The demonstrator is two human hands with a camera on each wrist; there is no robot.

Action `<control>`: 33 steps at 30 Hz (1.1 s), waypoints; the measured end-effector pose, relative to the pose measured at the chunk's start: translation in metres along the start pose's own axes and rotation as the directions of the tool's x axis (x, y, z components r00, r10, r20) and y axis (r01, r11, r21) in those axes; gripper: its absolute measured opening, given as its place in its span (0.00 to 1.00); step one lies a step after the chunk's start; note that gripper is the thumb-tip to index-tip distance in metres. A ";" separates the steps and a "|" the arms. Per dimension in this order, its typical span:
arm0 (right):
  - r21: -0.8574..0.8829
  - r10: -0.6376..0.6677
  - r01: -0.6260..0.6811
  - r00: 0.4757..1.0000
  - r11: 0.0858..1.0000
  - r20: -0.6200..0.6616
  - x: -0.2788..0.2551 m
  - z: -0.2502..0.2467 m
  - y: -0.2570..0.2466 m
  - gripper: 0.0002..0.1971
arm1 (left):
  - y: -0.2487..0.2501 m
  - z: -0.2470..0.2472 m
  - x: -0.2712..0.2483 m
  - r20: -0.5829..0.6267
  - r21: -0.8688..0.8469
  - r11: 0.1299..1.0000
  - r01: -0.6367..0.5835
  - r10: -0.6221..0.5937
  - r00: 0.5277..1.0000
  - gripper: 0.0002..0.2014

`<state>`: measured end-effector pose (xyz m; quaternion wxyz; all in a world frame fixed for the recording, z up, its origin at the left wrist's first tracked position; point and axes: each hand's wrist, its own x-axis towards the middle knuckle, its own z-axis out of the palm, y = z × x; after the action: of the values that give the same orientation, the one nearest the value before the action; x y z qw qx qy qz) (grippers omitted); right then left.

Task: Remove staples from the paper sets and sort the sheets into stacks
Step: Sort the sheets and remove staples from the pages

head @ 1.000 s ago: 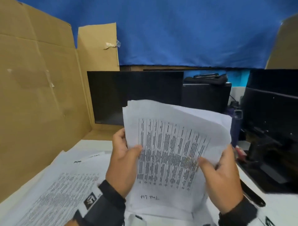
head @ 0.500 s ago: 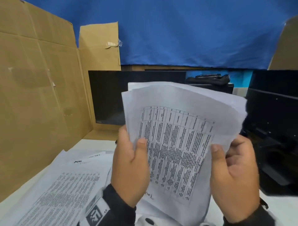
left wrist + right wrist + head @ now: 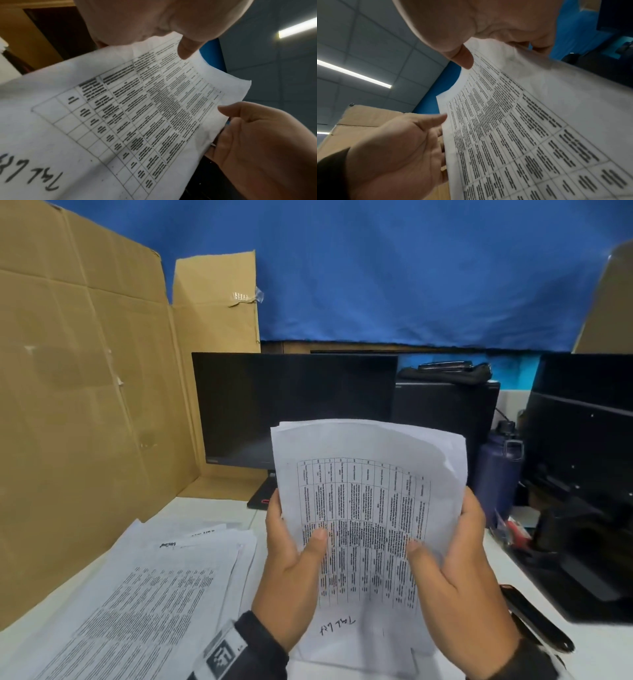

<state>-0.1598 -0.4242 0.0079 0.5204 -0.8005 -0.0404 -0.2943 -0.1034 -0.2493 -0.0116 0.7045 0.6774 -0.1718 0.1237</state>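
While both hands hold the papers (image 3: 370, 508) upright over the tabletop (image 3: 603, 648), the main worry is that the bundle just fans apart. The left hand (image 3: 291, 573) has its thumb pressed on the front sheet with fingers curled behind, and the right hand (image 3: 459, 570) does the same on the other edge, so it's only pinched low on the sides. The top edges already look splayed and curling, and if either thumb lets go the loose sheets could slide down onto the stack (image 3: 137, 594) lying flat at the left and mix with it. I can't spot a staple anywhere, so no idea if this set is still bound; tugging sheets apart while one's still in would tear a corner. As for writing: the front page is a printed table, too blurry to read, with a handwritten scrawl below it, upside down, I'd guess "Task List". The monitor (image 3: 294, 405) has a small logo I can't make out.
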 end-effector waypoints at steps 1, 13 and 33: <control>0.009 -0.014 0.014 1.000 1.000 -0.014 0.001 -0.002 -0.004 0.42 | -0.003 -0.001 0.000 -0.026 0.017 1.000 -0.005 0.006 1.000 0.28; -0.559 -0.447 0.318 0.888 0.766 -0.107 0.038 -0.044 -0.039 0.35 | 0.005 0.004 0.001 -0.092 -0.016 1.000 0.013 -0.014 0.996 0.17; -0.523 -0.512 0.410 0.857 0.747 -0.059 0.073 -0.017 -0.064 0.25 | 0.018 -0.012 0.018 -0.263 0.252 0.967 -0.029 0.097 0.960 0.10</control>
<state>-0.1308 -0.4267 0.1022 0.2106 -0.8371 -0.1090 -0.4929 -0.0940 -0.2374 0.0121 0.6277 0.7300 -0.0780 0.2587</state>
